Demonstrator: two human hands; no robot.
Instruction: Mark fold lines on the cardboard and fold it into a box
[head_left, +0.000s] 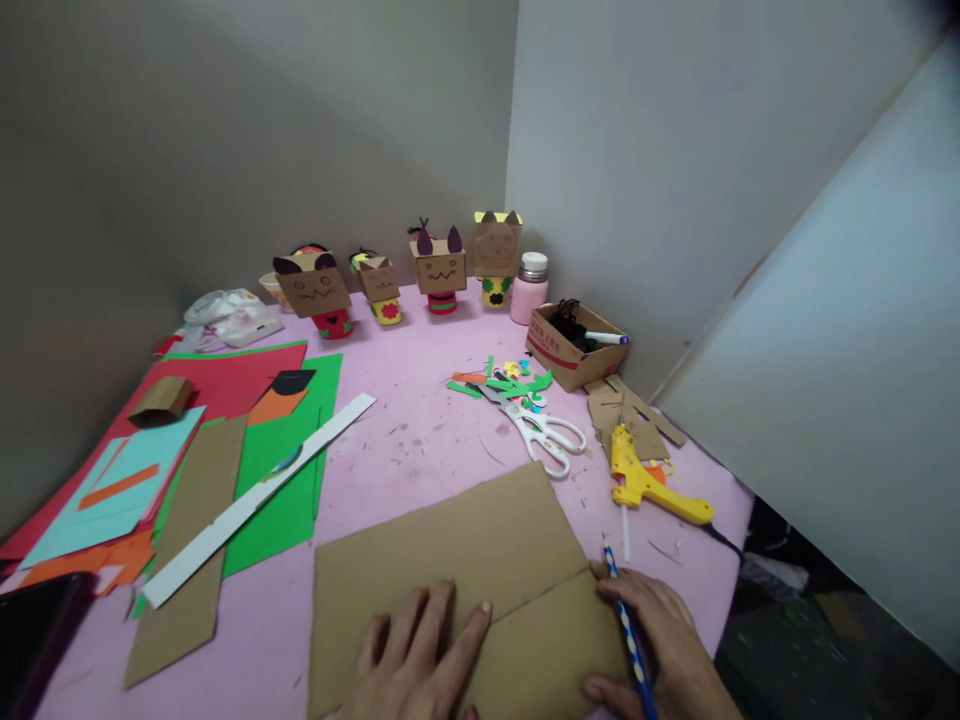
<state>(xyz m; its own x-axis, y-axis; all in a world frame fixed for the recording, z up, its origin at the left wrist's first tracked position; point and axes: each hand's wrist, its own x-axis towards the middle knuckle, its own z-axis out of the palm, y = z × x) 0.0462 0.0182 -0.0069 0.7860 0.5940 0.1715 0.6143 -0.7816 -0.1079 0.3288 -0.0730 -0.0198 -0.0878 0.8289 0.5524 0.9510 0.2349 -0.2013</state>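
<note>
A flat piece of brown cardboard lies at the table's near edge, with a straight crease or line running across its right part. My left hand rests on it, fingers spread and pressing down. At the cardboard's right edge, my right hand has its thumb and fingertips against the sheet. A blue pencil with pale spots is held in that hand, tip pointing away from me. White-handled scissors lie beyond the sheet, and a yellow glue gun sits to the right.
Coloured paper sheets, a white ruler and a cardboard strip cover the left. Several cardboard-headed figures stand at the back beside a pink jar. A small box stands right, near paper scraps.
</note>
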